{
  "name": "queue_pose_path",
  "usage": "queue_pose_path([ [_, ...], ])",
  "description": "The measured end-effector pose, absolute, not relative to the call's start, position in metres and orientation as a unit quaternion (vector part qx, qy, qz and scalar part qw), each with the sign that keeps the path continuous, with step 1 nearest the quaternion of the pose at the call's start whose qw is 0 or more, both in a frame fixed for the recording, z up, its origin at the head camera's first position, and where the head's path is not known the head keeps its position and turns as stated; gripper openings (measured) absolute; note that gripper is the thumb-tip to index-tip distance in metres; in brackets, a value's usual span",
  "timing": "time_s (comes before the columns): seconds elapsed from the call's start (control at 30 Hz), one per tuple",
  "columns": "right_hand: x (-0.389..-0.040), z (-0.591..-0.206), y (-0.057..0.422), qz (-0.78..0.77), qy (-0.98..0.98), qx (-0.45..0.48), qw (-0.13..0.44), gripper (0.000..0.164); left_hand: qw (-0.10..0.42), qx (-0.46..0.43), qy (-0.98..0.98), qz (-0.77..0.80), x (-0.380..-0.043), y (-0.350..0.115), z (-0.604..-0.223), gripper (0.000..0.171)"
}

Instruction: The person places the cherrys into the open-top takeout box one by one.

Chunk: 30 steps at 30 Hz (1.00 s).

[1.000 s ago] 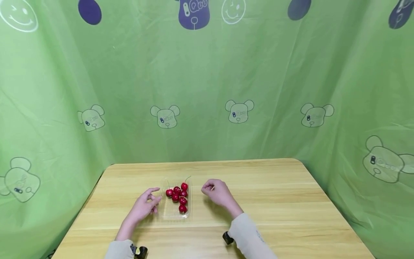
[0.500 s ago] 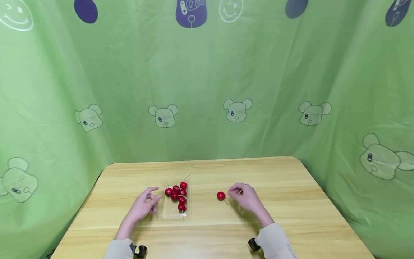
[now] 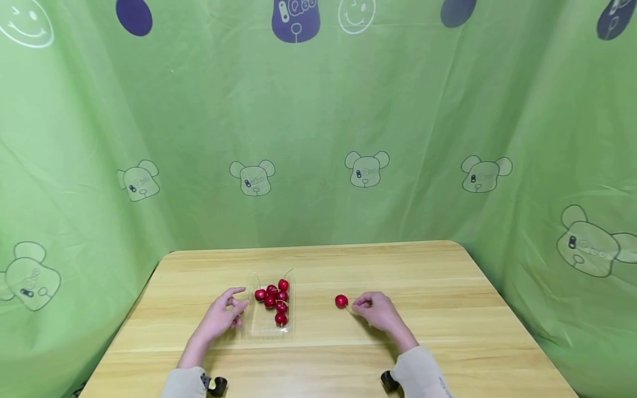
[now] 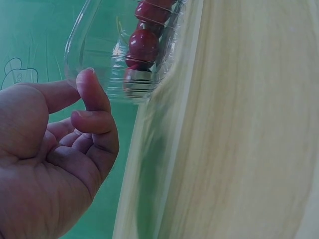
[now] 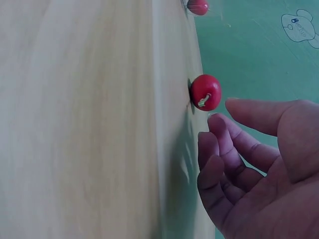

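Note:
A clear plastic tray (image 3: pixel 264 326) holds several red cherries (image 3: pixel 270 301), some with stems. At its left side, my left hand (image 3: pixel 223 316) has the index finger stretched out and the thumb apart from it, fingertips right at the tray's rim. A single cherry (image 3: pixel 341 301) lies on the table to the right of the tray, its stem directed at my right hand (image 3: pixel 379 312). In the right wrist view, the thumb (image 5: pixel 254 113) and index finger are slightly apart beside this lone cherry (image 5: pixel 205 93), with nothing visible between them.
The light wooden table (image 3: pixel 318 365) reaches back to a green curtain (image 3: pixel 308 215) printed with bear faces. Curtain also hangs along both sides. A black wrist camera (image 3: pixel 217 386) sits on my left sleeve, and another camera (image 3: pixel 389 381) on the right.
My right hand has moved right from beside the tray, uncovering the lone cherry, then dipped slightly lower toward its stem. The left hand and tray stay in place.

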State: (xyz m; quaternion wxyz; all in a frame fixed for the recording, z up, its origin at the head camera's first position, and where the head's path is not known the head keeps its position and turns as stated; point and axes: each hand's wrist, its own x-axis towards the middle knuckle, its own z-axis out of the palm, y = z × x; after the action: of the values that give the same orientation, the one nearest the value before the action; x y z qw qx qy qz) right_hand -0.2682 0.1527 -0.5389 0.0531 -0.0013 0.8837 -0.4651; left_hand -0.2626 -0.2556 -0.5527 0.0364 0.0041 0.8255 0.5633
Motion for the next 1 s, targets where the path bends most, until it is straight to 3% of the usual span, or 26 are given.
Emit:
queue_pose_path([
  [1.0, -0.273, -0.546, 0.14, -0.384, 0.923, -0.007, 0.018, 0.012, 0.032, 0.012, 0.823, 0.567, -0.259, -0.256, -0.55, 0.056],
])
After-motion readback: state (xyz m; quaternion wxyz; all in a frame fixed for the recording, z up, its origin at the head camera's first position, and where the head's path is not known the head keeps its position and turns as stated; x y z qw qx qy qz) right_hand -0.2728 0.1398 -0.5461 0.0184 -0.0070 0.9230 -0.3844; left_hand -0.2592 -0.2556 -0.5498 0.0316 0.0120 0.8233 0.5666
